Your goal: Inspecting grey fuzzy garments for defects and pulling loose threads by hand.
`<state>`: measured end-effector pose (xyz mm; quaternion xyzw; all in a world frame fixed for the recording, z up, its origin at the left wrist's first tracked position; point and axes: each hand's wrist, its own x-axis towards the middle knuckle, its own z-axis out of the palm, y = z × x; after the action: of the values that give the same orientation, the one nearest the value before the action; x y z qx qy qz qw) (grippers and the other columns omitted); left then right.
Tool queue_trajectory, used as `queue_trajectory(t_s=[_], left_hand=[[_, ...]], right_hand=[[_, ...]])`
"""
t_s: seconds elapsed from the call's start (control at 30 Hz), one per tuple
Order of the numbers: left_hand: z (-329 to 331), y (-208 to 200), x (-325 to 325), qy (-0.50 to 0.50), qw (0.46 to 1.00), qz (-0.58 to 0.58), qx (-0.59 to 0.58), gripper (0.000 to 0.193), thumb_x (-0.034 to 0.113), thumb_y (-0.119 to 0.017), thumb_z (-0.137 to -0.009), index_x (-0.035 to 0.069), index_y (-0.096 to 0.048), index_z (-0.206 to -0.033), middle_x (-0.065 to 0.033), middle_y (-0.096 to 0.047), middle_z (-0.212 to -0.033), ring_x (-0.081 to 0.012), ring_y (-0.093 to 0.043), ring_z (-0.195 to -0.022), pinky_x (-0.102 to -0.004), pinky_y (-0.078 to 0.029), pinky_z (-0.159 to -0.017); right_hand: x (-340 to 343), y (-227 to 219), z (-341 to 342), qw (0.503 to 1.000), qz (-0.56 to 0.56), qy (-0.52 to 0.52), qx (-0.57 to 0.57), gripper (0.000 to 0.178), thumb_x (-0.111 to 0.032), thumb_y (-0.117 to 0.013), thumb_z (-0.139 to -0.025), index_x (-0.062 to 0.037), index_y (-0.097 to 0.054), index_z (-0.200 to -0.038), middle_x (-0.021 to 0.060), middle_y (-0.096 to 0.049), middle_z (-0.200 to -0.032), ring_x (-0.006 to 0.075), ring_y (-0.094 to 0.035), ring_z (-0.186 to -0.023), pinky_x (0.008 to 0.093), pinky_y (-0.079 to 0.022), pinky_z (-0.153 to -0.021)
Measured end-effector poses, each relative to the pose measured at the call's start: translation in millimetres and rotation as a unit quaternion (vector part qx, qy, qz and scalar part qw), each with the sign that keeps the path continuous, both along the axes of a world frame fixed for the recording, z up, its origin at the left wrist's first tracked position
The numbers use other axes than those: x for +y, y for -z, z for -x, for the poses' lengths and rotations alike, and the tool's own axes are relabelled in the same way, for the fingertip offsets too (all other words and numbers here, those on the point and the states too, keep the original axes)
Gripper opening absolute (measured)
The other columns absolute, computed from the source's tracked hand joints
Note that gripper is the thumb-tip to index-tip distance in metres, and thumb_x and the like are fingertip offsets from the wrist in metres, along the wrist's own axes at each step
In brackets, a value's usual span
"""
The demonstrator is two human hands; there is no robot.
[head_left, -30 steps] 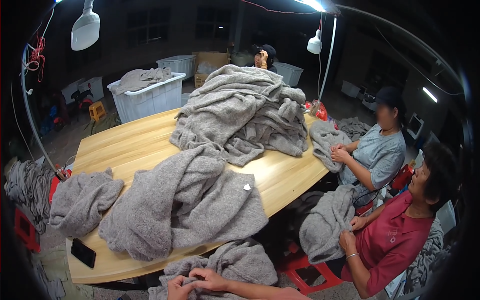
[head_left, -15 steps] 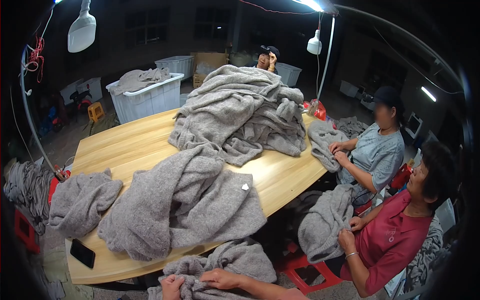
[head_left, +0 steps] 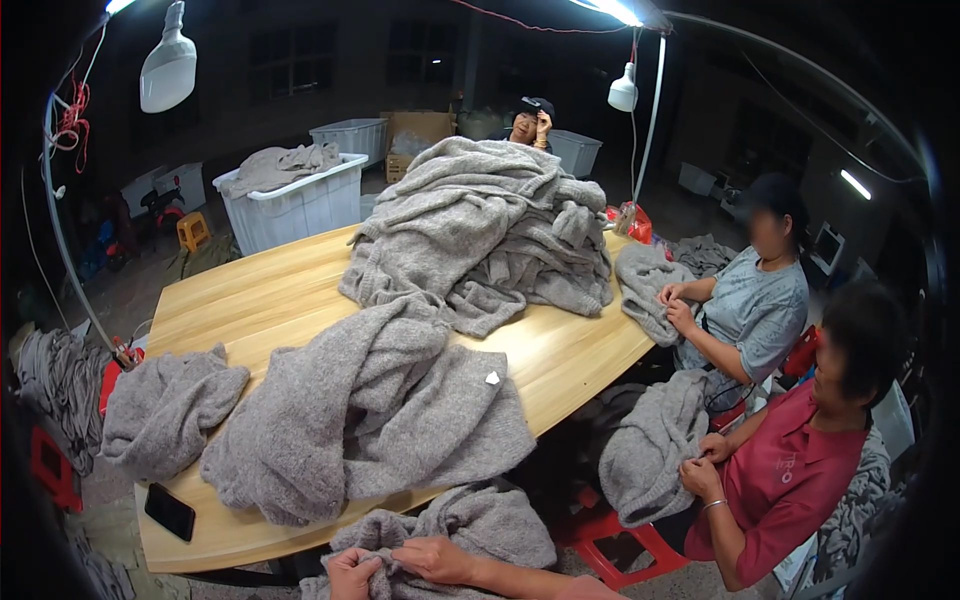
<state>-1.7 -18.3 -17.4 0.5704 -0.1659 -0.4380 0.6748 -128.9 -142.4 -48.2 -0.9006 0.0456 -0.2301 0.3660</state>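
Observation:
At the table's near edge, both my hands grip a grey knitted sweater [head_left: 490, 525] that lies bunched up in front of me. My left hand [head_left: 352, 574] is closed on its fabric. Close beside it, my right hand [head_left: 435, 559] pinches the same cloth, fingers pressed together. What the fingertips do in the folds is too small to make out. Just beyond, more grey knitwear [head_left: 290, 425] is spread over the wooden table [head_left: 270, 275], with a small white scrap [head_left: 492, 378] on it.
A black phone [head_left: 170, 512] lies at the near left corner beside a grey garment [head_left: 172, 410]. A tall heap of knitwear [head_left: 480, 220] covers the far side. Two co-workers sit at right, handling grey garments; another person is behind the heap. A white bin [head_left: 295, 212] stands beyond the table.
The whole view has shifted slightly. My hands stay on the sweater, the left a little further right. The co-worker in red has turned the head downward.

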Motion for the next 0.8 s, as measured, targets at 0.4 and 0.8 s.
queue_trajectory(t_s=[0.4,0.8], left_hand=[[-37,-28,10,-0.091,0.993,-0.076,-0.015,0.023,0.019,-0.052,-0.082,-0.001,-0.053,-0.094,-0.0146,-0.053,-0.097,-0.0276,-0.053,-0.087,-0.0395,-0.046,-0.073],[-12,-47,4,0.171,0.973,-0.044,-0.148,0.013,0.008,-0.048,-0.076,-0.001,-0.057,-0.076,-0.0047,-0.056,-0.072,-0.0112,-0.051,-0.063,-0.0249,-0.041,-0.052]], right_hand=[[-4,-17,11,0.989,-0.064,0.016,-0.136,0.015,-0.005,-0.052,-0.069,-0.0003,-0.046,-0.081,0.0142,-0.049,-0.074,0.0336,-0.051,-0.069,0.0387,-0.04,-0.058],[33,-67,-5,0.968,-0.182,-0.164,-0.055,0.024,-0.018,-0.054,-0.08,-0.0036,-0.057,-0.098,0.016,-0.06,-0.089,0.025,-0.059,-0.08,0.0324,-0.045,-0.069]])
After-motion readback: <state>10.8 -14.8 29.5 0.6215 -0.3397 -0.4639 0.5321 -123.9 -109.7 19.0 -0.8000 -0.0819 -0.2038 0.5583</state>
